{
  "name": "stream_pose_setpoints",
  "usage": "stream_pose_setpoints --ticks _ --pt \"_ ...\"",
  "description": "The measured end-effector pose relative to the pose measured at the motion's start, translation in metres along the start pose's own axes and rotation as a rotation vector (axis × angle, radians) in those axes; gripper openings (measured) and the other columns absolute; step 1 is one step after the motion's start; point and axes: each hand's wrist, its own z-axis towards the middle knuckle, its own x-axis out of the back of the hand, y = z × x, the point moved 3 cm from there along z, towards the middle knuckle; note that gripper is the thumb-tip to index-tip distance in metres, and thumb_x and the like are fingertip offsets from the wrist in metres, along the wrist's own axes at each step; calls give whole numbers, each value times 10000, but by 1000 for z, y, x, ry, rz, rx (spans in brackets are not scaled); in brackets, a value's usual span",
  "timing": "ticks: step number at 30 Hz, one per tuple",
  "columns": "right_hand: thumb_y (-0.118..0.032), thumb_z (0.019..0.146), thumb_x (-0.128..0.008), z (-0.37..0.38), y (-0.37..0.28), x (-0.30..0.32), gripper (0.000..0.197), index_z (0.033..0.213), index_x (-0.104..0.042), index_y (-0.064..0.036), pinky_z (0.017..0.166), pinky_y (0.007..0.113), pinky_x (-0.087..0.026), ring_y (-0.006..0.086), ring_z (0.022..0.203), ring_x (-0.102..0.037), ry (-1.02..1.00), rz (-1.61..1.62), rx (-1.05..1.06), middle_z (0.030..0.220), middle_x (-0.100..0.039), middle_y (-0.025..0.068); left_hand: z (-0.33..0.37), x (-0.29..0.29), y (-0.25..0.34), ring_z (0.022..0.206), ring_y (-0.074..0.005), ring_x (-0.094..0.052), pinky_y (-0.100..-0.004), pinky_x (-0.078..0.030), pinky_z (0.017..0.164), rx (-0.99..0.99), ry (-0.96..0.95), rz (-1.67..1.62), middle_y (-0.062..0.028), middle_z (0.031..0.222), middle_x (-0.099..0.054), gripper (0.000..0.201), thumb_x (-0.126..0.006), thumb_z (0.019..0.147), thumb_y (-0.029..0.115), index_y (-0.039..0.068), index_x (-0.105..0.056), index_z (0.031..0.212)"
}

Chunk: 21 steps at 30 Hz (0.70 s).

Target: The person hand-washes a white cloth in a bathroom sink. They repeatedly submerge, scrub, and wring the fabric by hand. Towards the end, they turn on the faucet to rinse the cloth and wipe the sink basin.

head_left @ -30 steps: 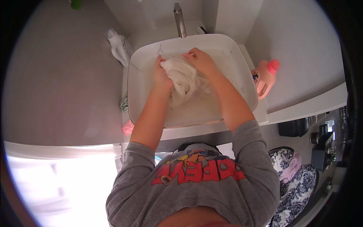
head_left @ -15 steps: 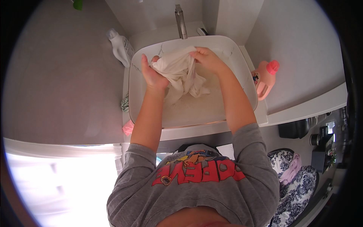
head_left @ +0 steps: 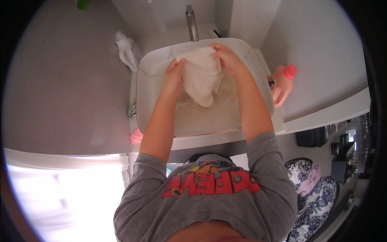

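A wet white cloth garment (head_left: 200, 76) hangs between my hands over a white basin (head_left: 155, 121). Cloudy water (head_left: 213, 117) lies in the basin below it. My left hand (head_left: 173, 76) pinches the cloth's upper left edge between thumb and fingers. At the upper right corner my right hand (head_left: 227, 60) grips the same edge. The lower part of the cloth droops in folds toward the water; whether its tip touches the surface I cannot tell. What kind of garment it is does not show.
A metal faucet (head_left: 192, 24) rises behind the basin. On the left stands a white bottle (head_left: 128, 52), on the right a pink jug (head_left: 282, 84) with a handle. A pink cloth (head_left: 136, 136) and a patterned green cloth (head_left: 132, 110) lie at the basin's left side.
My left hand has closed from an open palm onto the cloth's edge. The bunched cloth now hangs more spread out, and my right hand has shifted slightly up and right.
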Motion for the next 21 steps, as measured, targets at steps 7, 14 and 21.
stream_pose_setpoints --ticks 7,14,21 --pt "-303 891 -521 -6 5 -42 472 1301 -421 -91 888 295 -421 142 1065 -488 90 -202 -168 1201 -493 63 13 11 -20 985 -179 -565 -313 -440 857 -57 -44 -38 -92 1071 -582 299 -419 878 166 20 -499 1127" --pt "-182 873 -570 2 7 -41 320 1171 -547 -69 780 260 -461 119 886 -545 118 -27 -54 986 -578 40 5 1 -19 930 -157 -560 -273 -446 784 78 -62 189 -112 1026 -587 369 -532 855 217 -12 -512 1144" --pt "-250 859 -582 10 8 -6 192 935 -606 -75 600 281 -453 136 686 -570 430 -251 208 761 -601 26 -1 -15 -13 1015 -185 -550 -318 -443 879 48 -111 44 -88 1125 -555 476 -536 891 334 9 -414 1216"
